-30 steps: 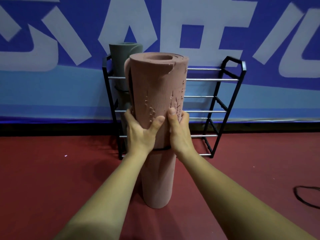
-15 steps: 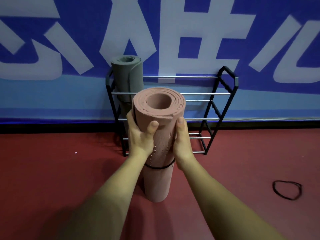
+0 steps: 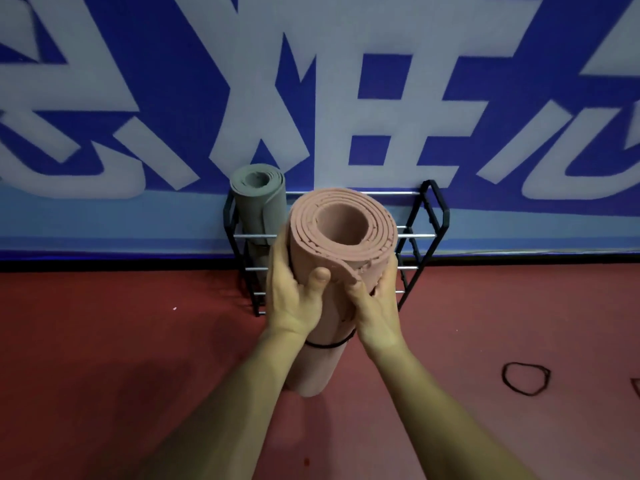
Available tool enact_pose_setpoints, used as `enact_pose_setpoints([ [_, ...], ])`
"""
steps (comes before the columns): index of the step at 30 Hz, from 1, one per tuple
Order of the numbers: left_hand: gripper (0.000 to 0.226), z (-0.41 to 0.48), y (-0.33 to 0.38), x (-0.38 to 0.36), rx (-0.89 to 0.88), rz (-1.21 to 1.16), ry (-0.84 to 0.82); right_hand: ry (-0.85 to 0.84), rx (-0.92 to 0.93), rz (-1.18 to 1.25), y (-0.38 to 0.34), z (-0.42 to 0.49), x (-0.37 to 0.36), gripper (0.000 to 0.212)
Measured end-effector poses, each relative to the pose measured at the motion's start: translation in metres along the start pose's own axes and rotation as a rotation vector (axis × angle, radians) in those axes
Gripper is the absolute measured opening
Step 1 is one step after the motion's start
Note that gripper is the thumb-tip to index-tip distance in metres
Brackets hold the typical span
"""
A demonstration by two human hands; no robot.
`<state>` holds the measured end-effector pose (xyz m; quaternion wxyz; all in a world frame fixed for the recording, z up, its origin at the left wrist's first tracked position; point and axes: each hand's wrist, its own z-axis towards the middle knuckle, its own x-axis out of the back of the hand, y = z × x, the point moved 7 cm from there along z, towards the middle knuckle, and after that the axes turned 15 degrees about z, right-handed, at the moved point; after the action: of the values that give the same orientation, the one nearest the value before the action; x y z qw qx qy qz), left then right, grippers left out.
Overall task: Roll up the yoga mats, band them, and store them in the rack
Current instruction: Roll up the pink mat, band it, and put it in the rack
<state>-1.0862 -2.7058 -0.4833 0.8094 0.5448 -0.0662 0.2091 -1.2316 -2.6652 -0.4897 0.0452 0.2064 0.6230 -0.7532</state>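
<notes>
— Where's the pink mat [image 3: 343, 233]?

— Dead centre of the frame, rolled up and held upright, its open end tipped toward us so you look down the hollow core. The outer edge of the roll is ragged and sticks out a bit at the front.

— Is it banded?

— Yes, a black band [image 3: 325, 344] runs round it just under the wrists. Whether the bottom end touches the floor [image 3: 104, 341], I can't tell.

— And the hands?

— Both are grasping the roll near its top. The left hand [image 3: 294, 299] wraps the left side, thumb pressed on the front. The right hand [image 3: 377, 306] wraps the right side, thumb tucked under that loose edge. The two thumbs nearly meet.

— The rack?

— Just behind the mat, against the wall: a black frame [image 3: 433, 216] with silver cross bars. A grey mat [image 3: 258, 199] stands upright at its left end, a little up and left of the pink one.

— Anything else around?

— A loose band [image 3: 526, 378] lies on the red floor in the lower right of the frame, well apart from the hands. Across the whole top runs a blue banner [image 3: 173, 64] with big white characters.
</notes>
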Motion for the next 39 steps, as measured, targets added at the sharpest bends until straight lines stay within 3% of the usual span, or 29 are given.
enact_pose_setpoints([
  [2, 0.104, 0.012, 0.033, 0.005, 0.014, 0.001, -0.01, -0.02, -0.024, 0.021, -0.032, 0.009, -0.006, 0.12],
  [6, 0.112, 0.031, 0.09, 0.011, 0.109, 0.036, -0.002, -0.052, -0.064, 0.059, -0.099, 0.028, -0.019, 0.125],
  [11, 0.104, 0.063, 0.165, 0.012, 0.119, 0.028, -0.022, -0.07, -0.005, 0.061, -0.17, 0.054, -0.022, 0.1],
  [16, 0.114, 0.106, 0.234, 0.02, 0.079, 0.097, 0.027, -0.126, 0.065, 0.095, -0.237, 0.076, -0.038, 0.093],
  [23, 0.091, 0.153, 0.314, 0.038, 0.018, -0.013, 0.038, -0.142, 0.127, 0.125, -0.319, 0.111, -0.067, 0.099],
  [31, 0.088, 0.225, 0.352, 0.062, -0.058, -0.052, 0.079, -0.125, 0.253, 0.103, -0.371, 0.164, -0.115, 0.109],
  [39, 0.088, 0.3, 0.335, 0.062, -0.092, -0.101, 0.036, -0.075, 0.231, 0.121, -0.356, 0.226, -0.148, 0.115],
])
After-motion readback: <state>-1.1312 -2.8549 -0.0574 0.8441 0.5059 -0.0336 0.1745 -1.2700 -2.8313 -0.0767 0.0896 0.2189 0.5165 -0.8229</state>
